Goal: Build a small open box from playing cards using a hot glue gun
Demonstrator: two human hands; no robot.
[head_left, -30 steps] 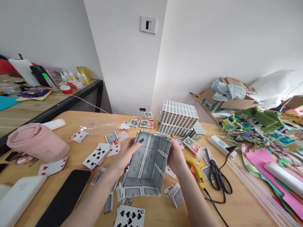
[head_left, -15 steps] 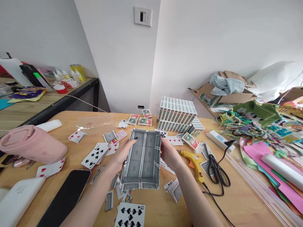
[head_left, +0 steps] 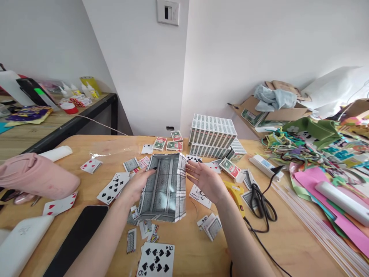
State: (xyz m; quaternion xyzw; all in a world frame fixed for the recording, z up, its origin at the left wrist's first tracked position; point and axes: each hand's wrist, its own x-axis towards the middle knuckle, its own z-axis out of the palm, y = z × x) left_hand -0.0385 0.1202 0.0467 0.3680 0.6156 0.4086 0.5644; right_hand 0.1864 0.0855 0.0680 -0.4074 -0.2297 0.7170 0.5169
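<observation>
Right now, the card box (head_left: 163,186) is over the table (head_left: 198,254), walls and floor joined, one side open; the left hand (head_left: 136,187) pinches one wall, the right hand (head_left: 208,181) spreads nearby, contact unclear. Loose cards (head_left: 157,259) lie around.

Our pink tumbler (head_left: 40,177) on its side, our black phone (head_left: 77,236), a white case (head_left: 24,242), blue cloth (head_left: 273,98) on a cardboard box (head_left: 291,113)
</observation>
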